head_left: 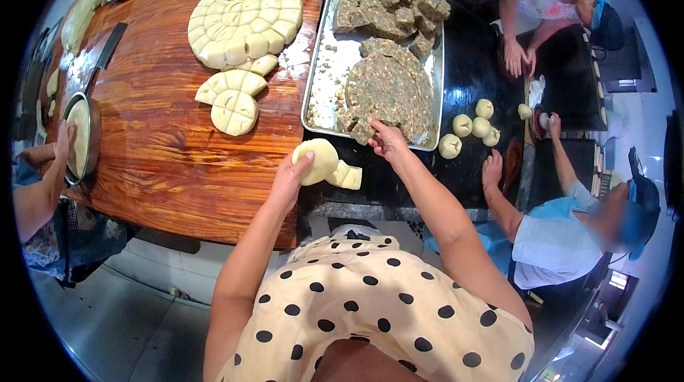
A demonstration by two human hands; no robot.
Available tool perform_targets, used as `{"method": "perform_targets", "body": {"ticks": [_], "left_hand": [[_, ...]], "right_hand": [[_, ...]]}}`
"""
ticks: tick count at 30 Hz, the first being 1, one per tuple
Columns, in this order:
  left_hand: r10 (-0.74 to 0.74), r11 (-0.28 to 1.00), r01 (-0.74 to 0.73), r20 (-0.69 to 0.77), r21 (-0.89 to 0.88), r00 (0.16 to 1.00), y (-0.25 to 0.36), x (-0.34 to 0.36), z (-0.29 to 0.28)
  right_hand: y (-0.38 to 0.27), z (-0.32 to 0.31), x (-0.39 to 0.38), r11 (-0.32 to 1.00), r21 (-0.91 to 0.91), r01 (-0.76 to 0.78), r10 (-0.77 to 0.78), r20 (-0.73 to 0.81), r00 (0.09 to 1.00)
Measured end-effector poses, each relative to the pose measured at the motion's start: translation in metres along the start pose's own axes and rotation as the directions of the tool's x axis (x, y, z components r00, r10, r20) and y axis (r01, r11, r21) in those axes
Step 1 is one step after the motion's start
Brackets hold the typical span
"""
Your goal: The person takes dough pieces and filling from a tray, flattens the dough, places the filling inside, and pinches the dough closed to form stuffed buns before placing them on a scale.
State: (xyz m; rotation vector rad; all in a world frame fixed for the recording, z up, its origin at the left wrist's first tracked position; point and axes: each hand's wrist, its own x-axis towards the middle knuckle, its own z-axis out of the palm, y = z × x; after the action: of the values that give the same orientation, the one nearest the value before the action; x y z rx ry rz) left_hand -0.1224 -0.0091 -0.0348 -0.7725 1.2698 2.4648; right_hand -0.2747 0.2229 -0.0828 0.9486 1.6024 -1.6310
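Observation:
My left hand (291, 177) grips a flat round of pale dough (318, 160) at its left edge, thumb on top. Beside that round, a smaller cut dough piece (347, 176) lies on the dark counter. At the near edge of a metal tray (308, 108), my right hand (386, 140) pinches a small chunk of brown, speckled filling (362, 131). Behind it in the tray rests a large flat slab of the same filling (390, 90), with broken blocks (388, 4) farther back.
Scored dough (246, 22) and smaller cut pieces (234, 108) lie on the wooden table (157, 161). Several dough balls (463, 126) sit right of the tray. Co-workers' hands are at the right; another person at the left holds a round pan (96, 136). A cleaver (110, 46) lies far left.

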Motion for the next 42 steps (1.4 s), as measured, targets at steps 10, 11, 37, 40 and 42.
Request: {"method": "perform_targets", "body": {"ticks": [10,11,37,40,42], "left_hand": [[-0.064,0.997,0.061,0.071,0.045,0.995,-0.020,0.041,0.018],[-0.066,0.997,0.063,0.079,0.042,0.995,-0.023,0.044,0.020],[-0.059,0.997,0.056,-0.066,-0.045,0.996,-0.017,0.009,-0.019],[-0.038,0.997,0.033,-0.074,-0.066,0.997,-0.022,0.005,-0.027],[-0.046,0.996,0.041,-0.060,-0.084,0.997,-0.025,0.006,-0.030]], "right_hand": [[0.001,0.010,-0.003,0.999,0.020,-0.029,0.027,0.057,0.998],[0.003,0.011,-0.001,0.999,0.035,-0.034,0.032,0.048,0.998],[0.012,0.079,0.025,0.940,0.341,0.014,-0.101,0.240,0.965],[0.013,0.065,-0.009,0.993,0.080,0.090,-0.100,0.137,0.986],[0.019,0.053,-0.026,0.933,-0.260,0.251,-0.244,0.060,0.968]]}}
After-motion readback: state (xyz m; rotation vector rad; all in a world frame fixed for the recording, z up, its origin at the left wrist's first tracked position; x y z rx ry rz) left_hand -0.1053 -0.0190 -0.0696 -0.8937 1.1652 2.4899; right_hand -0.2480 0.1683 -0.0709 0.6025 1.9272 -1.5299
